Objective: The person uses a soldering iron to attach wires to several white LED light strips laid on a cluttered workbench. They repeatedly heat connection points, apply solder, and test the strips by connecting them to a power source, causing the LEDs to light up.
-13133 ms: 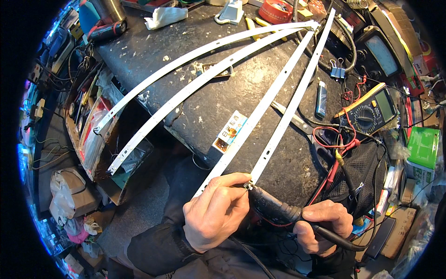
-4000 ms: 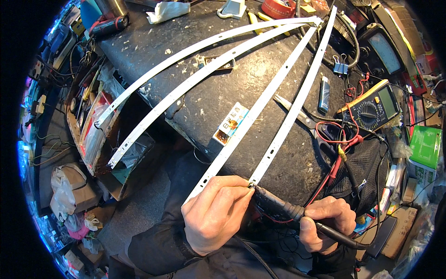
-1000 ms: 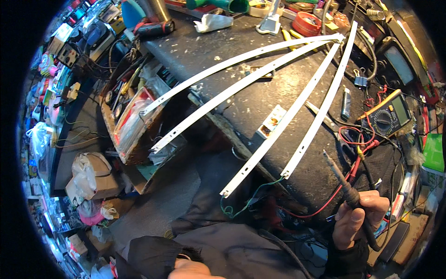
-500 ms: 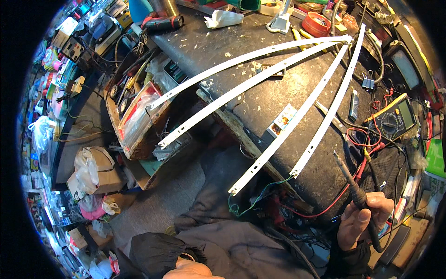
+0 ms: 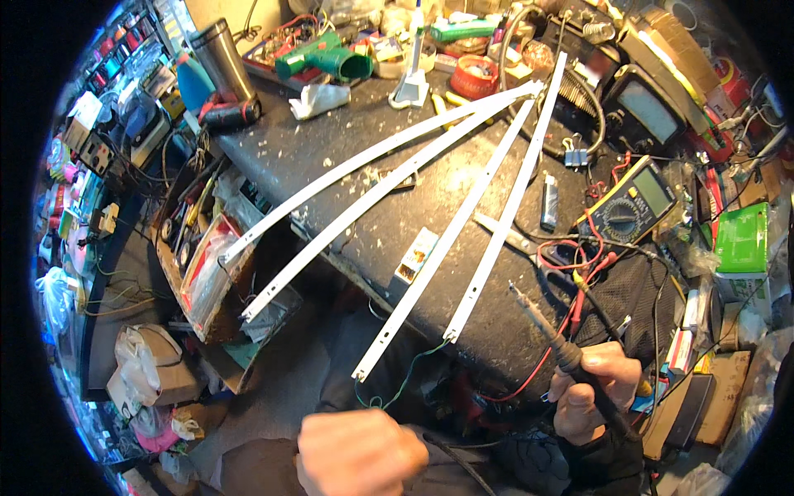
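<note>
1. Low at the right, the right hand is wrapped in a closed grip around the dark handle of a black soldering iron, whose thin metal tip points up-left, close to the near end of a long white LED strip.
2. Meanwhile the left hand is curled into a loose fist at the bottom edge, blurred; whether it holds anything cannot be told.
3. Four such white strips fan across the dark scuffed workbench.
4. A small white rectangular label lies between two strips.
5. A green box sits at the right, beside a yellow-edged multimeter.
</note>
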A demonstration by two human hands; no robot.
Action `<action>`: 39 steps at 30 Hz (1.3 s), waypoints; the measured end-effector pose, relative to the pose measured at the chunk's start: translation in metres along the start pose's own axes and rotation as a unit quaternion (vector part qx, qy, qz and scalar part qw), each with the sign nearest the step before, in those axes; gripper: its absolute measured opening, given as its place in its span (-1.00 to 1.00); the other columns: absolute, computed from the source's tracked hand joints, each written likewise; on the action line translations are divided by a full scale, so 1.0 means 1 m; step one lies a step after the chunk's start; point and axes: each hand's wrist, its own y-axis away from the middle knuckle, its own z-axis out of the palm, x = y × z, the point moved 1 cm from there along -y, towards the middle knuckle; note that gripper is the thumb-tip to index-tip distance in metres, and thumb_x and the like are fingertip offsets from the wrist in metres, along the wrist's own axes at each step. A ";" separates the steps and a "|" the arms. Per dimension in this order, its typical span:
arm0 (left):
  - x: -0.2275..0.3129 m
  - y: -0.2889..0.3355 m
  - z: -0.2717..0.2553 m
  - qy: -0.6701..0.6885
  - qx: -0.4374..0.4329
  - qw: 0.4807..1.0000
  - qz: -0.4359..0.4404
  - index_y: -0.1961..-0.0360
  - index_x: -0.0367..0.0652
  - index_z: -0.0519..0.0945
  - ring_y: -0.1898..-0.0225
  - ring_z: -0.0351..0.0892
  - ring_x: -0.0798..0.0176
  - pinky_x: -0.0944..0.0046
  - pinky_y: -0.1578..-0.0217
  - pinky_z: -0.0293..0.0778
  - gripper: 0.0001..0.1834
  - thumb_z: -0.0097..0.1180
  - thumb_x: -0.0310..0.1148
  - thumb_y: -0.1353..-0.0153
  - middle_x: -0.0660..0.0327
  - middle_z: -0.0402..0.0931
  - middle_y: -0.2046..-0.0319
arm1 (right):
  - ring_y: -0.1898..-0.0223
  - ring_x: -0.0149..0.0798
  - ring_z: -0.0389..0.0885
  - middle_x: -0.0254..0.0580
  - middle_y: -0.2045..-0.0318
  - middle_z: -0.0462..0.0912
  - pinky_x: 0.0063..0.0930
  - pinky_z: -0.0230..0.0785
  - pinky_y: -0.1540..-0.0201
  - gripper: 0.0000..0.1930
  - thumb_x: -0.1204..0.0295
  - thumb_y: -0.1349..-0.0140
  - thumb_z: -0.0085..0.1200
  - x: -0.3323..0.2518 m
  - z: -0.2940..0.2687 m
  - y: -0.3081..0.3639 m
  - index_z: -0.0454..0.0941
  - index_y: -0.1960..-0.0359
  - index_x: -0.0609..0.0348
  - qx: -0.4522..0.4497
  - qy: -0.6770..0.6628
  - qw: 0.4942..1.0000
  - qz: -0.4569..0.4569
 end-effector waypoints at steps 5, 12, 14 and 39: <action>-0.035 -0.005 -0.002 -0.064 0.122 0.961 -0.239 0.29 -0.26 0.73 0.41 0.76 -0.01 0.17 0.35 0.61 -0.80 0.19 -0.72 -0.09 0.05 0.70 0.41 | 0.42 -0.32 0.77 -0.08 0.35 0.83 -0.44 0.66 0.30 -0.63 0.31 -0.50 0.43 0.003 0.001 -0.003 0.64 -0.15 0.27 0.009 -0.007 0.999 -0.030; -0.066 -0.013 -0.009 -0.063 0.143 0.949 -0.274 0.08 -0.26 0.68 0.24 0.81 0.04 0.16 0.20 0.66 -0.80 0.45 -0.48 -0.34 0.05 0.73 0.24 | 0.58 -0.38 0.70 0.08 0.32 0.86 -0.51 0.56 0.49 -0.62 0.19 -0.71 0.11 -0.027 0.008 -0.028 0.63 -0.21 0.30 -0.045 -0.105 0.992 0.049; -0.072 -0.023 -0.016 -0.122 0.120 0.961 -0.218 0.01 -0.24 0.67 0.21 0.80 -0.01 0.11 0.18 0.67 -0.68 0.52 -0.39 -0.32 0.03 0.71 0.19 | 0.57 -0.41 0.69 0.09 0.32 0.86 -0.52 0.55 0.50 -0.62 0.20 -0.72 0.09 -0.046 0.007 -0.036 0.62 -0.18 0.35 -0.052 -0.134 0.986 0.078; -0.208 -0.182 -0.097 -0.384 0.109 0.915 -0.060 0.13 -0.20 0.78 0.06 0.79 -0.19 -0.10 0.07 0.67 -0.68 0.54 -0.21 -0.24 -0.02 0.75 0.12 | 0.59 -0.48 0.69 -0.03 0.37 0.86 -0.58 0.45 0.57 -0.67 0.20 -0.73 0.09 -0.004 0.001 -0.086 0.63 -0.04 0.29 0.065 0.014 0.997 -0.028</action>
